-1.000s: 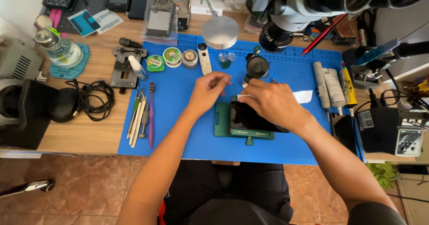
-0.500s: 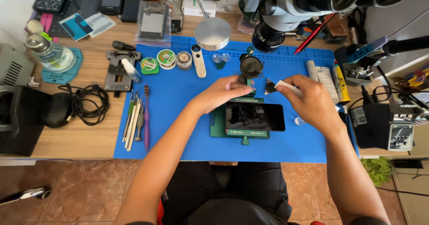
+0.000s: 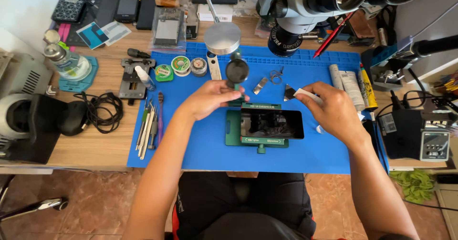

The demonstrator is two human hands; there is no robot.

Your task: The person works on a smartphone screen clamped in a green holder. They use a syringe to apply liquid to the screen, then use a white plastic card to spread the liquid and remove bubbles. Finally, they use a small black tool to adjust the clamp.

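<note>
A light wooden desk [image 3: 90, 147] stands against a plain white wall [image 3: 28, 6] that shows at the upper left. A large blue rubber work mat [image 3: 200, 149] covers the middle of the desktop. Below the desk's front edge lies a floor of reddish-brown mottled stone tiles [image 3: 90, 202]. A chrome chair leg [image 3: 33, 207] crosses the tiles at the lower left. Even, bright light falls over the desk, with soft shadows.

A matt blue rubbery mat [image 3: 200, 144] covers the smooth wooden desk [image 3: 90, 147], bearing a glossy black phone [image 3: 272, 124] in a green metal clamp [image 3: 234, 130]
</note>
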